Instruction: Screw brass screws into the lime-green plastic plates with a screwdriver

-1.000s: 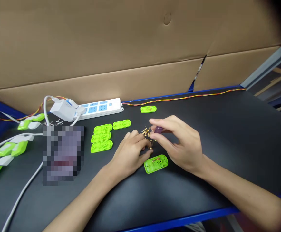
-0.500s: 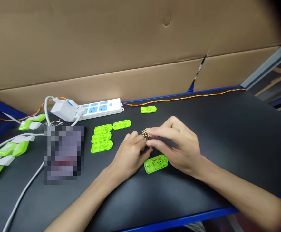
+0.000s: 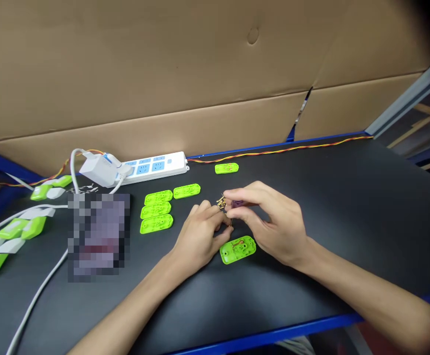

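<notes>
Your shells (image 3: 232,254) are lime green, and the nearest bears a copper-coloured piece (image 3: 239,242). Your bits (image 3: 221,202) are brassy gold, your tool (image 3: 237,203) purple. You have a black tabletop (image 3: 348,207) with a blue edge (image 3: 281,336), a white power strip (image 3: 172,173) with light-blue panels (image 3: 143,169), a white cable (image 3: 41,286), and a wire (image 3: 274,151) twisted red and yellow. Before you the cardboard (image 3: 126,64) is plain brown; to your left, parts (image 3: 33,228) mix lime green and white.

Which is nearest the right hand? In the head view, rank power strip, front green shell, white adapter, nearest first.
1. Front green shell: just left, camera side.
2. Power strip: left, at the back.
3. White adapter: strip's left end.
</notes>
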`<state>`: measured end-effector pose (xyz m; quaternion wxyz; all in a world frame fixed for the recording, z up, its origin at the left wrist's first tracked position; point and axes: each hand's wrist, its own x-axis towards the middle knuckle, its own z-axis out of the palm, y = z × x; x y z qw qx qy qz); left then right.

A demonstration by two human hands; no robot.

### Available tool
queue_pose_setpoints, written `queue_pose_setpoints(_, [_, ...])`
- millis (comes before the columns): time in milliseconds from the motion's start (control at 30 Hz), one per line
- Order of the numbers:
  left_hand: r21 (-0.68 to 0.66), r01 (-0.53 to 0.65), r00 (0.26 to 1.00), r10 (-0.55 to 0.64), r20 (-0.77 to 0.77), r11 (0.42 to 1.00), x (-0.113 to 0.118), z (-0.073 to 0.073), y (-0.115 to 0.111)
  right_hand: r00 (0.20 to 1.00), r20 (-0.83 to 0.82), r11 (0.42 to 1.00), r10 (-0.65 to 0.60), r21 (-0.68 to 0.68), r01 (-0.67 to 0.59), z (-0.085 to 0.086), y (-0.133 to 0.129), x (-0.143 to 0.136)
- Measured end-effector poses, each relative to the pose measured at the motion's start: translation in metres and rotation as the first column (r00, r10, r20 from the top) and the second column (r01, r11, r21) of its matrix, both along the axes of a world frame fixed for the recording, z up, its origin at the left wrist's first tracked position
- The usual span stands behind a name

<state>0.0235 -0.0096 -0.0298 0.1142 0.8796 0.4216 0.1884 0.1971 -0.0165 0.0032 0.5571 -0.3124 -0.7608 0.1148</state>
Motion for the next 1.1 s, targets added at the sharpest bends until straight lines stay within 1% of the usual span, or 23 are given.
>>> queue_pose_setpoints(133, [-0.003, -0.006, 1.000, 0.006, -0.005, 1.000, 0.000, 0.001, 0.000, 0.999, 0.013, 0.999, 0.032, 0.018, -0.032, -0.001, 0.000, 0.002])
queue_pose_setpoints(200, [0.005, -0.010, 1.000, 0.010, -0.011, 1.000, -0.002, 0.005, 0.001, 0.998, -0.034, 0.999, 0.050, -0.011, -0.050, -0.003, 0.001, 0.005])
queue_pose_setpoints(267, [0.017, -0.011, 1.000, 0.011, -0.009, 1.000, -0.004, 0.009, -0.001, 0.985, -0.171, 0.998, 0.017, -0.060, -0.028, -0.003, 0.002, 0.007])
queue_pose_setpoints(333, [0.026, 0.013, 1.000, -0.013, 0.002, 1.000, -0.005, 0.015, -0.004, 0.941, -0.336, 0.995, -0.049, -0.102, 0.015, -0.003, 0.006, 0.010])
queue_pose_setpoints(400, [0.035, 0.074, 0.997, -0.074, 0.007, 0.997, -0.003, 0.019, -0.010, 0.899, -0.427, 0.991, -0.093, -0.124, 0.044, -0.003, 0.010, 0.014])
queue_pose_setpoints(433, [0.040, 0.115, 0.993, -0.115, -0.001, 0.993, -0.002, 0.020, -0.013, 0.892, -0.438, 0.989, -0.112, -0.140, 0.055, -0.003, 0.011, 0.015])
queue_pose_setpoints(500, [0.074, 0.187, 0.982, -0.184, -0.038, 0.980, 0.002, 0.020, -0.019, 0.895, -0.422, 0.984, -0.141, -0.160, 0.079, -0.004, 0.014, 0.016])
queue_pose_setpoints(567, [0.138, 0.233, 0.972, -0.226, -0.065, 0.963, 0.005, 0.019, -0.023, 0.907, -0.388, 0.978, -0.163, -0.183, 0.098, -0.006, 0.014, 0.016])
queue_pose_setpoints(633, [0.201, 0.251, 0.968, -0.242, -0.068, 0.947, 0.007, 0.017, -0.025, 0.919, -0.356, 0.973, -0.170, -0.206, 0.101, -0.009, 0.014, 0.014])
queue_pose_setpoints(733, [0.261, 0.258, 0.966, -0.246, -0.076, 0.930, 0.006, 0.017, -0.025, 0.929, -0.328, 0.970, -0.170, -0.222, 0.100, -0.011, 0.012, 0.013])
queue_pose_setpoints(967, [0.312, 0.291, 0.954, -0.251, -0.163, 0.904, 0.006, 0.019, -0.028, 0.941, -0.294, 0.967, -0.168, -0.235, 0.099, -0.013, 0.011, 0.014])
queue_pose_setpoints(1100, [0.293, 0.310, 0.946, -0.264, -0.186, 0.904, 0.005, 0.018, -0.028, 0.944, -0.286, 0.968, -0.167, -0.231, 0.101, -0.013, 0.012, 0.014])
